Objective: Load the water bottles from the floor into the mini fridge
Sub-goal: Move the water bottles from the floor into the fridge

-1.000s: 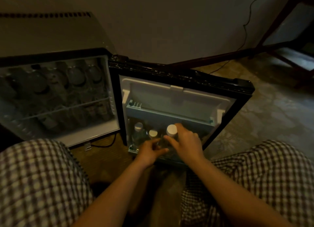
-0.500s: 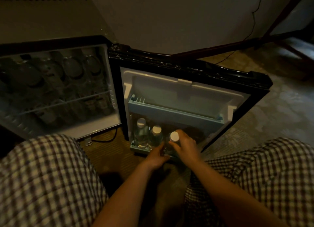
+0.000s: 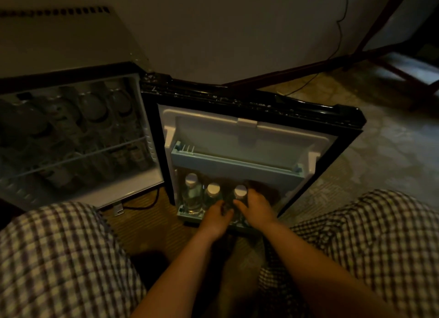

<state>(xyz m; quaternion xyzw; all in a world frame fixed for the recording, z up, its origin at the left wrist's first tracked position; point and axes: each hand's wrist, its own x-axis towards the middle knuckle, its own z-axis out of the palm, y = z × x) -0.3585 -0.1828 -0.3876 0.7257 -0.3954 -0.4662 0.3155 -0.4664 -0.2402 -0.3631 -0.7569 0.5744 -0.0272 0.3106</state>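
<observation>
Both hands have a grip on the same water bottle point(image 3: 240, 191). The right hand point(image 3: 257, 209) is curled round it just under the white cap, and the left hand point(image 3: 213, 216) has its fingers wrapped against the body lower down. So both grips are clamped on that one bottle, nothing loose.

That bottle stands upright in the bottom door shelf point(image 3: 187, 215), third in a row. The two other bottles are to its left, one at the far left end point(image 3: 192, 189) and one in the middle point(image 3: 213, 191), both upright with white caps and pretty much touching. That makes three in the door. The shelf space to the right of the right hand is dark.

Above them the upper door shelf point(image 3: 237, 164) has no bottles that I can see. The fridge door point(image 3: 249, 132) is swung wide open to the right.

On the left, the mini fridge point(image 3: 147, 139) is packed with bottles lying on their sides, above and below a wire shelf point(image 3: 83, 155). I count maybe four round ends in the top row, but it's too dim in there to be sure.

Two knees in checked trousers, left point(image 3: 59, 258) and right point(image 3: 368, 246), fill the bottom corners and hide the floor point(image 3: 380, 151) close in. A thin cord point(image 3: 339, 32) hangs down the wall, next to a dark wooden frame point(image 3: 380, 46).
</observation>
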